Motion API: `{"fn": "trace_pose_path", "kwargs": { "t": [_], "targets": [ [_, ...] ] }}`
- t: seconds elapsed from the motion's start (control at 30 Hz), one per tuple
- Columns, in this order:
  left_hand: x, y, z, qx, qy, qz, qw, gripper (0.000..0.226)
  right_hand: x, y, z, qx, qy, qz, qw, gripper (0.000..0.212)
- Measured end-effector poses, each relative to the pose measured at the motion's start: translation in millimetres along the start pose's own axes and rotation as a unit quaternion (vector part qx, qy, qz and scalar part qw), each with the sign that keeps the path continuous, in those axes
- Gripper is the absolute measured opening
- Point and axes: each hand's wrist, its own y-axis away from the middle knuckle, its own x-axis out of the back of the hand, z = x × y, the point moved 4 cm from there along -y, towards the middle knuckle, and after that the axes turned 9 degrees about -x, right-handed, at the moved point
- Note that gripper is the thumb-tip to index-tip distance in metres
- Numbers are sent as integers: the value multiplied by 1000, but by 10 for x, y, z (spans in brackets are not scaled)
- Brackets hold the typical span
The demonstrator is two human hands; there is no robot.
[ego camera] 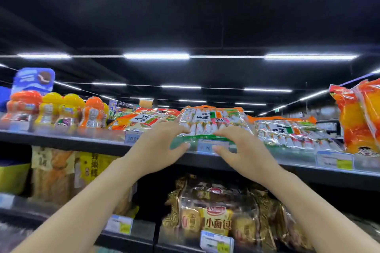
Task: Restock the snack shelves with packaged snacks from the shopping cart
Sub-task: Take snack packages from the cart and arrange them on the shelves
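Both hands' grips, left hand [158, 148] and right hand [244, 150], grasp the rice-cracker pack [211, 123] overhanging the shelf edge [308, 167].

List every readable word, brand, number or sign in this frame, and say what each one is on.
"小面包": gold bread bag, lower shelf.
"10.90": price tag on the top shelf edge, left of the hands.
"旺旺", upside down: rice cracker pack.
Partly blurred, "蜂巢" likely: yellow bag.
Other price tags, jar labels: too blurred.
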Motion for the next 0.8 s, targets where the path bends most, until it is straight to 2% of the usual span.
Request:
{"fn": "trace_pose_path", "kwargs": {
  "t": [0.23,0.4,0.57,0.8],
  "targets": [
    [71,1038,425,16,-69,0,998,37,-370,784,-304,70,-45,-16,996,42],
    [208,1957,766,67,-97,-58,991,41,-821,1460,-595,123,-81,-37,988,44],
    [488,2943,1094,123,-141,-90,978,35,-1204,2132,-1145,174,-124,-56,975,43],
    [1071,4316,1476,213,-199,-127,948,29,-1734,2946,-2156,257,-197,-144,935,40]
  ]
}}
